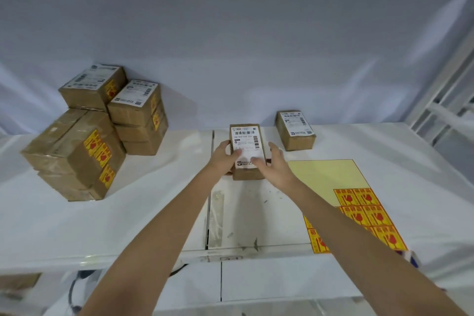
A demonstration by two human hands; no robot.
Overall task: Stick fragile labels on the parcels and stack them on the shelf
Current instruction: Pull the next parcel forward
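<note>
A small brown parcel (246, 143) with a white shipping label on top sits on the white table, just past centre. My left hand (222, 159) grips its left side, thumb on the label. My right hand (274, 164) holds its right side, with the thumb also on the label. A second unlabelled parcel (295, 129) lies behind and to the right. A yellow sheet of red-and-yellow fragile labels (359, 209) lies at the right, its upper part stripped bare. On the left stands a stack of parcels (97, 133) bearing fragile labels on their sides.
The white table (128, 213) has a seam running down its middle. A white backdrop rises behind it. A metal frame (441, 110) stands at the far right. Another brown box (18, 282) shows below the table edge at the lower left.
</note>
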